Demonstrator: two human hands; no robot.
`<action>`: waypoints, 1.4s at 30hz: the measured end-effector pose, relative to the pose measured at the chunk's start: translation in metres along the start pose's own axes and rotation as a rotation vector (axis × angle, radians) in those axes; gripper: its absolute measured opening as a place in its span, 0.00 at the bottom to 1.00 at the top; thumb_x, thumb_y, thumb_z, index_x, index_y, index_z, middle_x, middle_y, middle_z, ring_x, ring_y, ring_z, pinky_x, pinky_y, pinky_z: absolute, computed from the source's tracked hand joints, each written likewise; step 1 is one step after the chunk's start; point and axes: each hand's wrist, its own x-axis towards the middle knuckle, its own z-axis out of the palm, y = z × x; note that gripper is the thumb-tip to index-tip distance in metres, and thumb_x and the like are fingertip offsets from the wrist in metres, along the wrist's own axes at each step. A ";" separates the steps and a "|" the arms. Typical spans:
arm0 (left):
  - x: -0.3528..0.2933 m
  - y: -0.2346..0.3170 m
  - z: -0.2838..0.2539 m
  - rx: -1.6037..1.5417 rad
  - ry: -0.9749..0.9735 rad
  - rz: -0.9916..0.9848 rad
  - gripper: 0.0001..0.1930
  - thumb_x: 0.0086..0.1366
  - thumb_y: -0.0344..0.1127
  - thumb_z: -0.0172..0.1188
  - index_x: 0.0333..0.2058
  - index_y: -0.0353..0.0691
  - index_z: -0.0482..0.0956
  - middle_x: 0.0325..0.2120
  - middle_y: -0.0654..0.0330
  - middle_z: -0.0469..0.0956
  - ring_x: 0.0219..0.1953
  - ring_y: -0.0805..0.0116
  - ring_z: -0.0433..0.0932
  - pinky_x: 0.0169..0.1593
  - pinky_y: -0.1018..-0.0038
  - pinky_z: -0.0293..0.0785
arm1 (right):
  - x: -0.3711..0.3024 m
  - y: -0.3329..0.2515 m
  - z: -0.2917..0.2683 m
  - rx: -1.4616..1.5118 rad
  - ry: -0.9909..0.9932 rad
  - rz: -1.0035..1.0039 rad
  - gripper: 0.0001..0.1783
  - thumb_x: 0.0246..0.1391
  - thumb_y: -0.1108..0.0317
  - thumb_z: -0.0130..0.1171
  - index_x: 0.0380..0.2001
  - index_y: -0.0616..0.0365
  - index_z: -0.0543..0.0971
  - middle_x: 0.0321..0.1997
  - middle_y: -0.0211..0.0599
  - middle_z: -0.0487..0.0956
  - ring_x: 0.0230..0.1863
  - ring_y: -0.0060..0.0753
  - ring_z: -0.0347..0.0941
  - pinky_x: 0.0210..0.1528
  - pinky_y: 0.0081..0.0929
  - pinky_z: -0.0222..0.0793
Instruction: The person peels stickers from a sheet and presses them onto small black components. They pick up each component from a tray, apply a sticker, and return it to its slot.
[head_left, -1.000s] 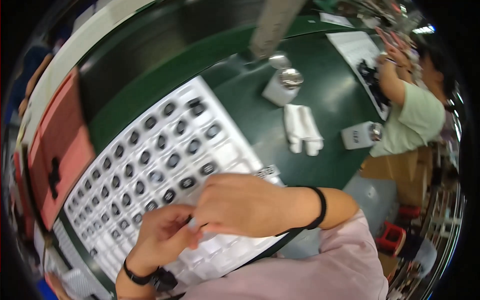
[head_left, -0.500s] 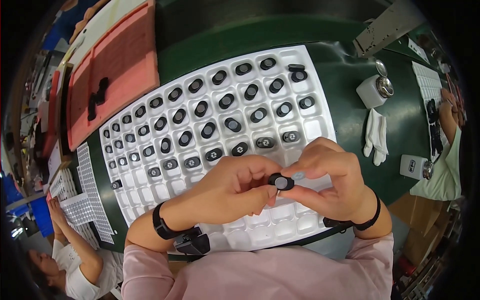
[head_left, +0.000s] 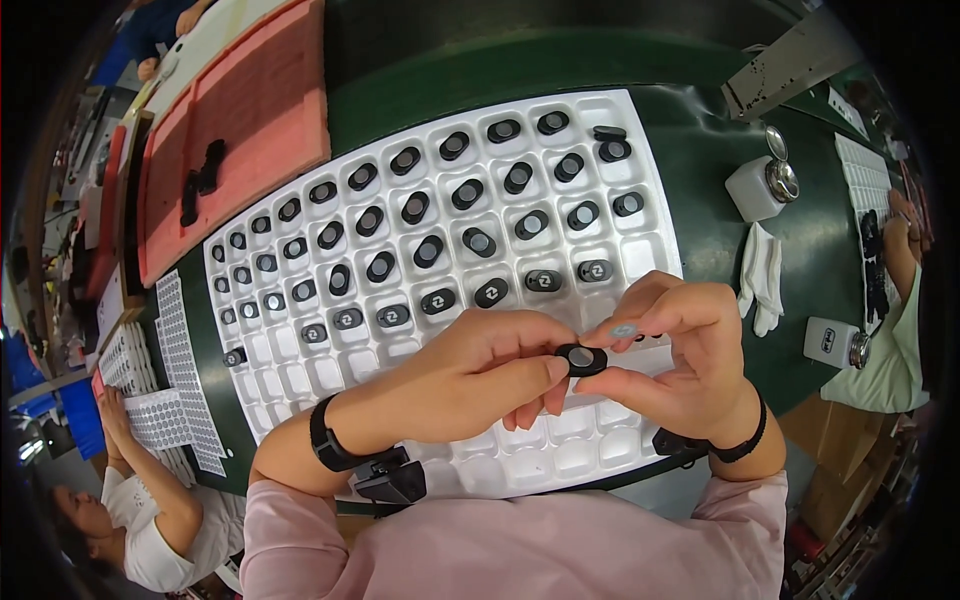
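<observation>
My left hand (head_left: 470,375) is closed, its thumb and fingers pinching a small black oval part (head_left: 582,359) with a round grey disc in its middle. A small pale blue-grey round sticker (head_left: 623,331) shows at the index fingertip of my right hand (head_left: 690,350), just above the part. My right thumb rests close to the part's lower edge. Beneath both hands lies a white compartment tray (head_left: 640,255) with rows of similar black oval parts (head_left: 467,194). A nearer row of parts (head_left: 437,301) bears light printed marks on top.
A pink foam tray (head_left: 270,110) with black pieces lies far left, above sheets of round stickers (head_left: 182,350). White pump bottles (head_left: 755,190) and white gloves (head_left: 762,275) sit to the right. A metal post (head_left: 790,65) stands at the back right. Co-workers sit on both sides.
Both hands have shifted slightly right in the picture with the black part, as has the tray. The sticker is now a little farther from the part, up and right of it.
</observation>
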 end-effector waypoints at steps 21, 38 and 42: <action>0.002 -0.008 0.004 -0.034 0.088 0.086 0.11 0.70 0.33 0.62 0.47 0.34 0.76 0.40 0.64 0.78 0.37 0.80 0.75 0.40 0.79 0.77 | 0.010 -0.006 0.001 -0.055 -0.014 -0.080 0.37 0.42 0.75 0.78 0.50 0.53 0.64 0.40 0.44 0.83 0.42 0.38 0.76 0.45 0.35 0.70; 0.002 -0.005 0.013 -0.020 0.104 0.006 0.13 0.69 0.27 0.61 0.49 0.28 0.77 0.43 0.57 0.82 0.46 0.75 0.80 0.50 0.76 0.79 | 0.005 -0.016 0.015 -0.199 0.055 -0.039 0.19 0.39 0.70 0.77 0.36 0.54 0.81 0.34 0.28 0.80 0.39 0.37 0.72 0.47 0.31 0.67; 0.002 -0.007 0.012 -0.154 0.064 0.023 0.13 0.71 0.29 0.60 0.50 0.28 0.77 0.42 0.57 0.83 0.45 0.75 0.80 0.49 0.77 0.79 | 0.004 -0.013 0.013 -0.154 0.079 -0.036 0.20 0.38 0.71 0.78 0.36 0.54 0.80 0.33 0.28 0.80 0.38 0.37 0.72 0.46 0.32 0.67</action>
